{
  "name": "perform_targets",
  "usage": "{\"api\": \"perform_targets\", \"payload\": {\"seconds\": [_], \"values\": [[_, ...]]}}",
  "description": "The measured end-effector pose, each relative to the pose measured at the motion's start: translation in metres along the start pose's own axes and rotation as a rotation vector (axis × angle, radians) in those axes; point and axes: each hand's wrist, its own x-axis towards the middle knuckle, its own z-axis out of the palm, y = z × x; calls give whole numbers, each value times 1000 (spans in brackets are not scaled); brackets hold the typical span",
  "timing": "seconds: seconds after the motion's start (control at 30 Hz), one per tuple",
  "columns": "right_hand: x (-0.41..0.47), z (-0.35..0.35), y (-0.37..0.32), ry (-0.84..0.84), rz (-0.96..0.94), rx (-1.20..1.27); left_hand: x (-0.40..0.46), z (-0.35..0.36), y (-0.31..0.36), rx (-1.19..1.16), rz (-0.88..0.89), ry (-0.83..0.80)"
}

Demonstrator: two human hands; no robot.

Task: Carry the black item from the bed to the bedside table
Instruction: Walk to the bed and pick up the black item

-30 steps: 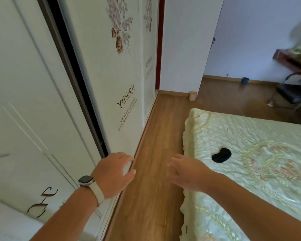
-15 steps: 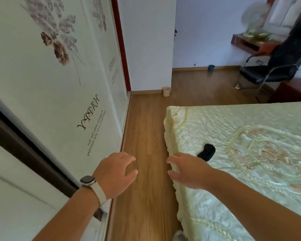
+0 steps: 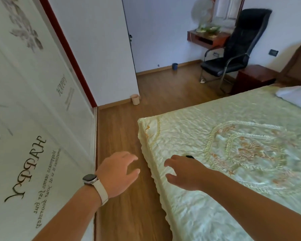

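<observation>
- Two bare hands are showing, both with fingers spread and grasping nothing.
- The left hand (image 3: 117,173) is hanging over the wooden floor (image 3: 122,136) between the wardrobe and the bed; one watch (image 3: 90,179) on a pale strap is sitting on its wrist.
- The right hand (image 3: 184,172) is hovering over the near corner of the bed (image 3: 215,136), fingers loosely curled and released.
- One black item (image 3: 190,156) is lying on the pale green bedspread, just beyond the right hand's knuckles; only a sliver is peeking out, so I cannot tell whether the hand is touching it.
- One dark wooden bedside table (image 3: 254,76) is standing at the far side of the bed by the headboard, well apart from the item.
- One black office chair (image 3: 233,49) is standing just beside that table.
- Two small cups are sitting on the floor: a pale cup (image 3: 135,99) by the wall corner and a blue cup (image 3: 174,66) by the far skirting.
- One white pillow (image 3: 295,96) is lying at the head of the bed.
</observation>
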Motion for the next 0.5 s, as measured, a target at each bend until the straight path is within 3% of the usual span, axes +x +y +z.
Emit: {"api": "perform_targets", "payload": {"seconds": [0.5], "values": [[98,-7,58,36,416,65,211,26,-56,-47,348,-194]]}}
